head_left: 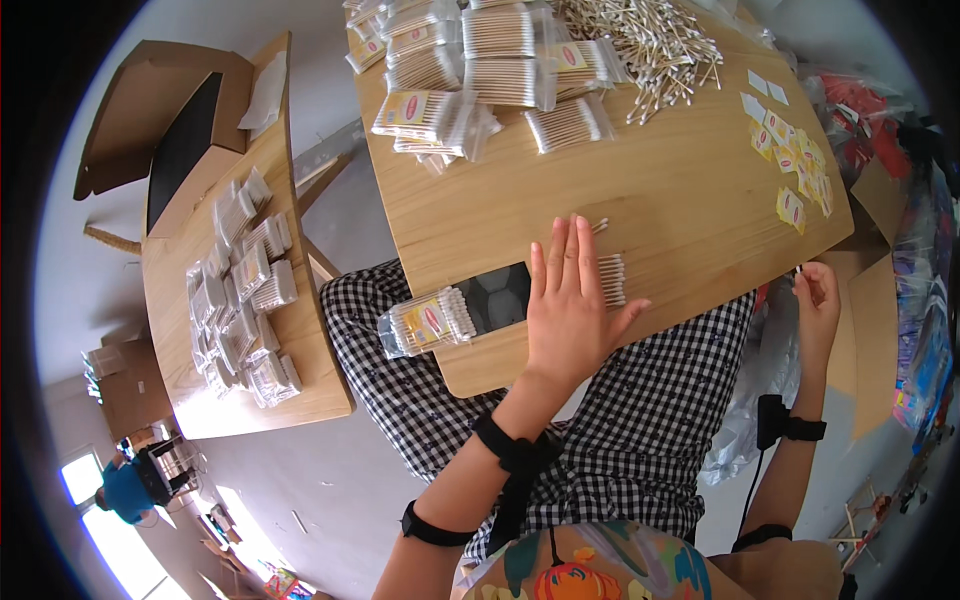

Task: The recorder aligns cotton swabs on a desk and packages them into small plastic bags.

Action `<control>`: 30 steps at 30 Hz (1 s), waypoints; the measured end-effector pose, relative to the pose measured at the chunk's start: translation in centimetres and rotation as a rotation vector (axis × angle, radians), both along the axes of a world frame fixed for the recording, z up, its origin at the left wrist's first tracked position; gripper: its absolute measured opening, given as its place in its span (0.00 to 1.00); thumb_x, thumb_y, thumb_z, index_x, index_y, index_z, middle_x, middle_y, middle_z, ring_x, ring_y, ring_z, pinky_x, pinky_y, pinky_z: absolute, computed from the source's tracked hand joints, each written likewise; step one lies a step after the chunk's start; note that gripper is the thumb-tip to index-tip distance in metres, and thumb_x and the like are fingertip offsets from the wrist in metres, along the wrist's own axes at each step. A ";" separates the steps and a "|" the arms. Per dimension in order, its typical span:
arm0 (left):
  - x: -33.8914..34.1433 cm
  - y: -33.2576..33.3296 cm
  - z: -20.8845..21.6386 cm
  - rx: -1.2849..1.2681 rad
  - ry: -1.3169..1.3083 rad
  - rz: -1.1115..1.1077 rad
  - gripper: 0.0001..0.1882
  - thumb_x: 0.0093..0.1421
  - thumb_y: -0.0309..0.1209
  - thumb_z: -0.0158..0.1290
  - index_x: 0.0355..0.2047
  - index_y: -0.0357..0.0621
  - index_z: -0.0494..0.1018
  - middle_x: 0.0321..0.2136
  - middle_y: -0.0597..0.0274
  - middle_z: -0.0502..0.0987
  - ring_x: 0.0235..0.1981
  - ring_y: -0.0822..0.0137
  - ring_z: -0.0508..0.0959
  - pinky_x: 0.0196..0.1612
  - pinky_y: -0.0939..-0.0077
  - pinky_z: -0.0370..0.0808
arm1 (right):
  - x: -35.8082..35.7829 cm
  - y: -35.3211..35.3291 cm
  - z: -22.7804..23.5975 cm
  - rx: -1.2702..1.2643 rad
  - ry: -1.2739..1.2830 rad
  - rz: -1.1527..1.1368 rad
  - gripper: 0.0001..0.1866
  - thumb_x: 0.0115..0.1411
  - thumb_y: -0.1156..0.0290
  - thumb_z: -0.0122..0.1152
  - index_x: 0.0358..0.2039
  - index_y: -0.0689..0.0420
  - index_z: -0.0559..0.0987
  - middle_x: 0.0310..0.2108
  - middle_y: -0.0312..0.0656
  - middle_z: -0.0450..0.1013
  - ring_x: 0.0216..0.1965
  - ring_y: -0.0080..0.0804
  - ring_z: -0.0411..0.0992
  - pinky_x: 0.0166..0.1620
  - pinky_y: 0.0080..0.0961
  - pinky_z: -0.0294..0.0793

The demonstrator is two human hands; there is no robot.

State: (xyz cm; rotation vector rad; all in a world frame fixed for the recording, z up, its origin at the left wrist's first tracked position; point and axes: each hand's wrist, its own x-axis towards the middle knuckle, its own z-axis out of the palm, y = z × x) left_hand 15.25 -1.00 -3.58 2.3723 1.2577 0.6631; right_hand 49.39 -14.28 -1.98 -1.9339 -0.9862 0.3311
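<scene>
My left hand (568,290) lies flat on the wooden table (470,215), fingers stretched out and together. From beside its palm sticks out a row of cotton swabs (613,280), partly hidden under the hand. A single swab tip (600,225) shows by the fingertips. Left of this hand is a dark patterned rectangular pad (497,298), and at its left end a clear bag of cotton swabs (428,322) with a yellow label reaches past the table edge. My right hand (818,288) is off the table's right edge, fingers pinched on something small, partly whitish.
Packed swab bags (480,70) cover the far side, beside a loose swab pile (655,50). Yellow-and-white label cards (795,160) lie at right. More packs (240,290) are on a second table. An open carton (865,300) stands at right; a person (130,490) is far off at left.
</scene>
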 end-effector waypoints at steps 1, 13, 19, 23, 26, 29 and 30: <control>-0.3 0.2 0.4 -0.048 -0.011 -0.051 0.57 0.57 0.54 0.62 0.71 0.28 0.45 0.69 0.44 0.59 0.72 0.46 0.56 0.72 0.41 0.48 | 2.1 -1.6 -0.8 -0.064 -0.015 -0.023 0.07 0.67 0.78 0.58 0.45 0.59 0.76 0.38 0.34 0.73 0.37 0.20 0.72 0.43 0.17 0.73; -3.4 -0.6 0.8 -0.466 -0.812 0.131 0.40 0.72 0.51 0.40 0.74 0.40 0.42 0.73 0.46 0.51 0.75 0.54 0.48 0.75 0.54 0.40 | -11.3 4.5 0.7 0.480 0.389 0.021 0.29 0.76 0.53 0.39 0.63 0.66 0.66 0.64 0.55 0.66 0.67 0.47 0.63 0.70 0.44 0.58; 0.4 -0.1 0.7 -0.595 -1.192 0.245 0.39 0.74 0.55 0.33 0.74 0.43 0.42 0.73 0.46 0.49 0.76 0.56 0.45 0.77 0.60 0.38 | -21.1 9.5 -2.3 0.367 0.662 0.321 0.34 0.76 0.48 0.34 0.67 0.66 0.60 0.69 0.55 0.58 0.72 0.46 0.54 0.72 0.43 0.52; 0.9 -0.5 0.9 -0.594 -1.175 0.197 0.38 0.74 0.55 0.33 0.74 0.43 0.43 0.74 0.45 0.48 0.76 0.56 0.44 0.77 0.59 0.37 | -23.0 10.4 -2.2 0.379 0.674 0.364 0.34 0.76 0.47 0.34 0.68 0.65 0.60 0.68 0.54 0.59 0.71 0.46 0.55 0.72 0.41 0.52; 0.1 -0.1 1.5 -0.612 -1.216 0.246 0.39 0.74 0.55 0.33 0.74 0.42 0.43 0.74 0.45 0.47 0.76 0.56 0.43 0.76 0.59 0.37 | -22.7 10.5 -2.1 0.374 0.685 0.343 0.35 0.76 0.46 0.33 0.67 0.66 0.59 0.68 0.55 0.59 0.71 0.46 0.55 0.73 0.41 0.52; -1.9 0.2 2.3 -0.474 -1.055 0.251 0.40 0.73 0.56 0.35 0.73 0.41 0.44 0.74 0.44 0.47 0.76 0.55 0.44 0.76 0.59 0.37 | -21.1 10.2 -1.9 0.364 0.593 0.322 0.35 0.76 0.46 0.32 0.67 0.66 0.60 0.67 0.57 0.59 0.70 0.46 0.56 0.73 0.41 0.53; -2.7 -0.1 1.9 -0.415 -0.973 0.224 0.39 0.74 0.52 0.37 0.73 0.37 0.44 0.73 0.42 0.48 0.75 0.52 0.45 0.76 0.55 0.38 | -20.7 10.0 -1.7 0.358 0.576 0.316 0.35 0.76 0.47 0.32 0.67 0.66 0.60 0.67 0.58 0.59 0.70 0.46 0.57 0.73 0.42 0.54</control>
